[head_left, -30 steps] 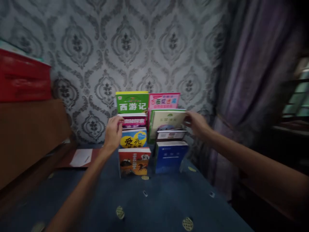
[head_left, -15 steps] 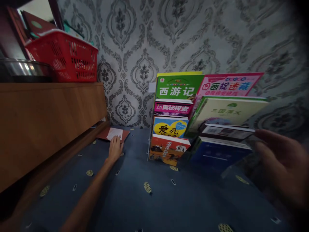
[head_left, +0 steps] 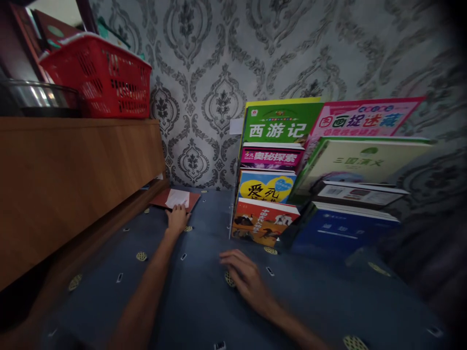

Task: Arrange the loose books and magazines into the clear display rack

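My left hand (head_left: 177, 221) is at the near edge of a thin reddish-brown book (head_left: 193, 200) lying flat by the wall. Its fingers are over the top, on a white sheet of paper (head_left: 177, 197), and its thumb is at the near edge. My right hand (head_left: 245, 274) is empty above the blue patterned surface, fingers stretched toward the left. Ahead of it, books stand in stepped rows: an orange-red book (head_left: 263, 221) and a dark blue book (head_left: 345, 228) in front, with a green book (head_left: 280, 119) and a pink book (head_left: 368, 116) at the back.
A wooden cabinet (head_left: 80, 170) runs along the left side. On top of it are a red plastic basket (head_left: 98, 78) and a metal bowl (head_left: 44, 95). Grey patterned wallpaper (head_left: 222, 97) rises behind the books.
My right hand has moved left, from beside the right-hand books to in front of the orange-red book. The left hand stays at the reddish-brown book, its thumb now showing. The view has shifted slightly.
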`<state>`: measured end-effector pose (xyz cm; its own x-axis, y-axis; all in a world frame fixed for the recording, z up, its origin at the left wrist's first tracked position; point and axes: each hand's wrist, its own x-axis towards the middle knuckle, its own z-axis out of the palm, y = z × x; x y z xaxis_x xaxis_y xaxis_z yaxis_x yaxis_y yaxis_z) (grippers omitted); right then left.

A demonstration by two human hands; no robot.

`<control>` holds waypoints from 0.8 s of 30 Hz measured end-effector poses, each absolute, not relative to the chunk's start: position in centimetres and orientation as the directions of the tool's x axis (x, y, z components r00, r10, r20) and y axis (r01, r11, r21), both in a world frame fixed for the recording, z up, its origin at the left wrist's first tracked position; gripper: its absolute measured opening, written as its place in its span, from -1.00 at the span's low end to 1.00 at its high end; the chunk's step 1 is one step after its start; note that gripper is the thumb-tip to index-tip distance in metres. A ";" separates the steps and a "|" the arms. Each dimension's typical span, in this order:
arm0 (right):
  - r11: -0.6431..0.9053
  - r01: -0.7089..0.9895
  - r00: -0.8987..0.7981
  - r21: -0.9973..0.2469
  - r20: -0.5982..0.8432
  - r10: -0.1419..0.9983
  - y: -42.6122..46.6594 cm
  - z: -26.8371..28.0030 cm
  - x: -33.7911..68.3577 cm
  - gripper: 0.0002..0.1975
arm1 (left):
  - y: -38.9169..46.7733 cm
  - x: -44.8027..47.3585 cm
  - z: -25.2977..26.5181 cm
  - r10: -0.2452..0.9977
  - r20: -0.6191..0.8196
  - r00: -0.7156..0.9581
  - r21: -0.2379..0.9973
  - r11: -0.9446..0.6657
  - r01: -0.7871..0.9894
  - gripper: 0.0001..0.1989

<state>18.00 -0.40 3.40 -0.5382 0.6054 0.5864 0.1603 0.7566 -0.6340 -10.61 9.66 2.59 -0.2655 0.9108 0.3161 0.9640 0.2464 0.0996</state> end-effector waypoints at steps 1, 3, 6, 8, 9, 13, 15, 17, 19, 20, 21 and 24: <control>0.732 0.147 -0.529 -0.665 0.573 0.626 -0.3 2.6 17.1 -0.74 | 9.7 -10.6 2.8 0.915 0.315 -0.253 0.073 0.243 0.967 -0.60; 0.688 0.123 -0.532 -0.715 0.538 0.654 -0.1 1.2 16.0 -0.74 | 9.8 -10.6 3.2 0.923 0.313 -0.224 0.019 0.230 0.973 -0.61; 0.649 0.111 -0.551 -0.752 0.497 0.670 0.1 0.0 15.7 -0.73 | 9.5 -10.6 3.4 0.934 0.308 -0.179 -0.052 0.204 0.978 -0.58; 0.644 0.119 -0.544 -0.756 0.493 0.679 0.2 -0.2 16.0 -0.72 | 9.0 -10.4 3.4 0.943 0.297 -0.146 -0.092 0.181 0.979 -0.55; 0.645 0.122 -0.544 -0.755 0.493 0.679 0.2 -0.2 16.2 -0.72 | 8.6 -10.3 3.3 0.949 0.289 -0.128 -0.111 0.166 0.980 -0.54; 0.667 0.128 -0.560 -0.734 0.502 0.659 0.0 0.1 16.5 -0.71 | 6.0 -9.6 2.9 0.968 0.248 -0.039 -0.180 0.085 0.980 -0.54; 0.678 0.134 -0.563 -0.723 0.508 0.652 -0.1 0.1 16.4 -0.72 | 4.4 -9.2 2.8 0.975 0.220 0.010 -0.208 0.037 0.978 -0.55; 0.685 0.141 -0.562 -0.714 0.512 0.650 -0.1 0.0 16.3 -0.72 | 2.8 -8.7 3.0 0.980 0.195 0.051 -0.228 -0.005 0.974 -0.56; 0.694 0.149 -0.561 -0.705 0.518 0.646 -0.2 0.0 16.3 -0.73 | 1.4 -8.0 3.5 0.982 0.171 0.084 -0.241 -0.041 0.970 -0.56; 0.699 0.154 -0.558 -0.698 0.523 0.645 -0.2 0.0 16.3 -0.73 | 0.7 -7.5 3.7 0.982 0.159 0.099 -0.245 -0.058 0.968 -0.57; 0.707 0.159 -0.552 -0.689 0.532 0.642 -0.3 0.1 16.3 -0.73 | 0.1 -7.0 4.1 0.983 0.148 0.112 -0.248 -0.072 0.966 -0.58; 0.736 0.170 -0.508 -0.655 0.581 0.635 -0.5 0.4 16.5 -0.75 | -1.9 -4.7 4.7 0.978 0.121 0.168 -0.253 -0.133 0.958 -0.61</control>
<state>16.47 -0.54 0.39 -0.5082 0.6353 0.5814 0.1702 0.7359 -0.6553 -4.66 -1.92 4.70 0.1677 0.9783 0.1214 0.9582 -0.1328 -0.2534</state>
